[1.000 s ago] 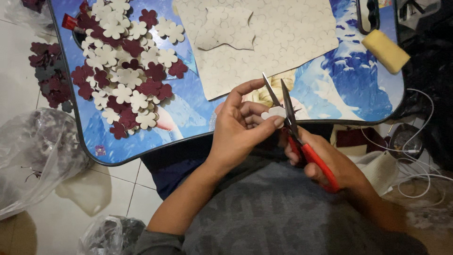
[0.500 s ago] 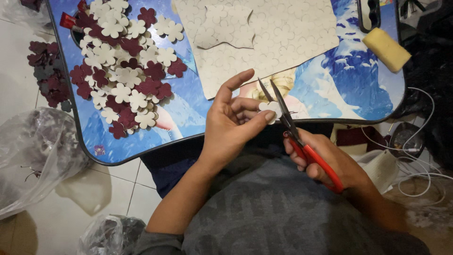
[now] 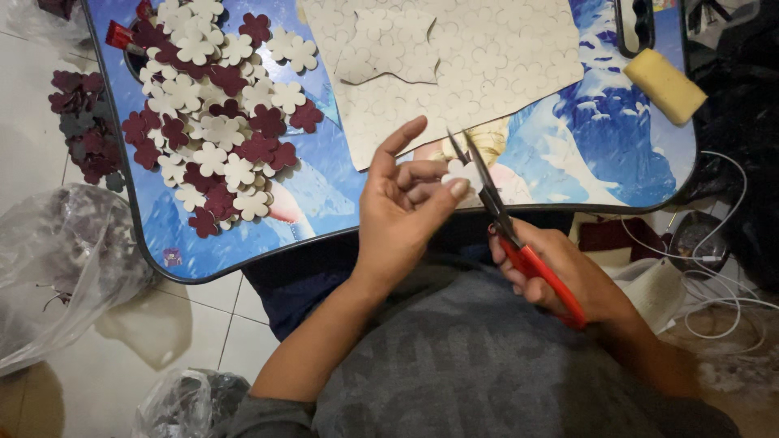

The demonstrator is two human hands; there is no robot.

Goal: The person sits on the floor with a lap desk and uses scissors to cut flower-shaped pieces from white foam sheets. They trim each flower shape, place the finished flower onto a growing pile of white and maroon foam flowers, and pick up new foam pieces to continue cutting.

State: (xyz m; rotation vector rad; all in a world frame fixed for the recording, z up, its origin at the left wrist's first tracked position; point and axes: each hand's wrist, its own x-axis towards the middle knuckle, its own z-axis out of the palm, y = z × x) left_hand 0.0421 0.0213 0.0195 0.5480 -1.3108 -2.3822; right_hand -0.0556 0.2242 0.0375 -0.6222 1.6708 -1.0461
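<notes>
My left hand (image 3: 402,211) pinches a small cream flower-shaped cutout (image 3: 456,172) between thumb and fingers, just over the near edge of the blue lap table (image 3: 324,191). My right hand (image 3: 568,272) grips red-handled scissors (image 3: 511,231), whose blades are slightly parted around the cutout. Behind them lies a cream foam sheet (image 3: 479,65) stamped with flower outlines, with a smaller cut piece (image 3: 389,49) on top. A heap of cream and maroon flower cutouts (image 3: 215,122) covers the table's left part.
A yellow sponge block (image 3: 664,85) lies at the table's right end, and a black object (image 3: 637,24) sits at its far edge. Maroon cutouts (image 3: 81,122) lie on the tiled floor at left, beside clear plastic bags (image 3: 49,268). White cables (image 3: 730,300) trail at right.
Both hands shifted slightly left and up with the cutout. The scissor blades have come closer together around the piece, and my left index finger has lifted.
</notes>
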